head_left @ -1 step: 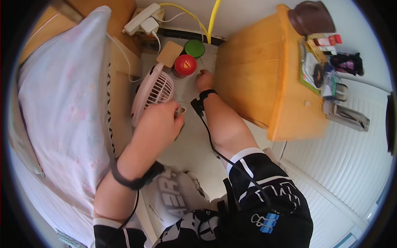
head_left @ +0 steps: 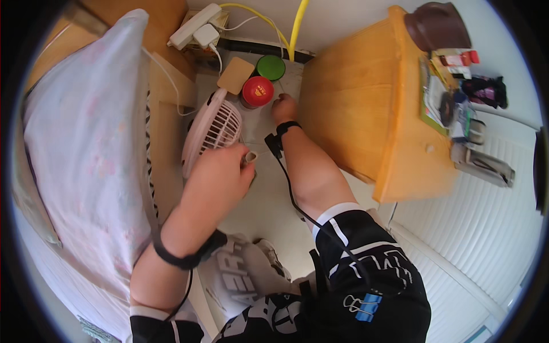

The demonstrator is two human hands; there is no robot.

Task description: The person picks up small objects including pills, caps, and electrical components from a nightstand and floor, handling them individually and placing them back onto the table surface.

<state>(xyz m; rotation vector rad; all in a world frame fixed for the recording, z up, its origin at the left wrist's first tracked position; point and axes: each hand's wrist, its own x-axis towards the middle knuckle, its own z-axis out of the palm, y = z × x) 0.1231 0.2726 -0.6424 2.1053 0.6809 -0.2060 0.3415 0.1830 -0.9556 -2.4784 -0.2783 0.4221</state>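
Observation:
My left hand point(head_left: 220, 174) is closed around a thin object with a pale, round, hollow-looking end point(head_left: 250, 156). The rest of it is hidden by the fingers, so I cannot tell its kind. Just beyond that hand a pink fan point(head_left: 220, 127) with a slatted grille lies tilted on the floor beside the bed. My right hand point(head_left: 284, 108) is low by the cabinet's side, fingers curled; whatever they hold, if anything, is not visible. Near it stand a red-topped round container point(head_left: 258, 91) and a green-topped one point(head_left: 270, 67). A tan, rounded square piece point(head_left: 235, 75) adjoins the fan's far end.
A bed with a pale floral cover point(head_left: 86, 148) lines the left. On the right stands a wooden cabinet point(head_left: 343, 97) with small items on top. A white power strip point(head_left: 194, 27) with plugs and cables sits at the back, near a yellow hose point(head_left: 297, 28).
The view has shifted slightly, with the cabinet a little farther right. Both hands keep nearly the same places and grips.

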